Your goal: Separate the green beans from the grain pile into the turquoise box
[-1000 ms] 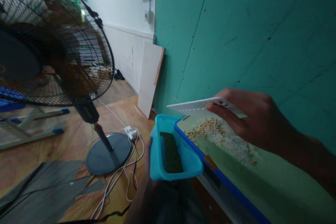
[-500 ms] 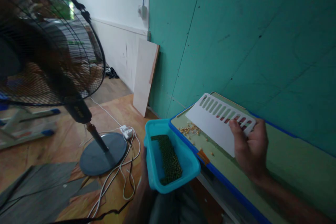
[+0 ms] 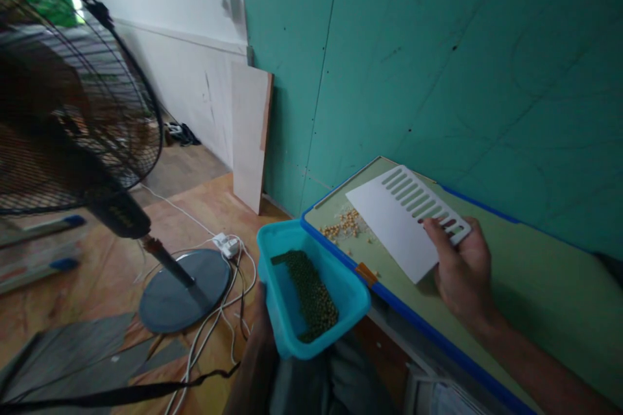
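Note:
A turquoise plastic tub (image 3: 341,272) with small green beans (image 3: 311,295) inside is gripped at its left side by my left hand (image 3: 263,318), whose fingers are mostly hidden. Its rim sits at the blue edge of a pale green tabletop (image 3: 530,272). My right hand (image 3: 462,266) pinches the slotted end of a white flat scraper (image 3: 394,220), thumb on top. The scraper is tilted over the tabletop. Left of its blade lies a scattered pile of yellowish grains (image 3: 343,225), with a few loose ones near the orange tape (image 3: 366,273) on the edge.
A standing fan (image 3: 121,214) with a round grey base (image 3: 185,292) is on the left. White cables and a power strip (image 3: 226,244) lie on the floor. A white board (image 3: 250,136) leans by the green wall (image 3: 389,65) behind the tabletop.
The view has shifted, so the fan sits further left. The scraper has turned slightly, and more of the grain pile shows beside its blade. Both hands keep their holds.

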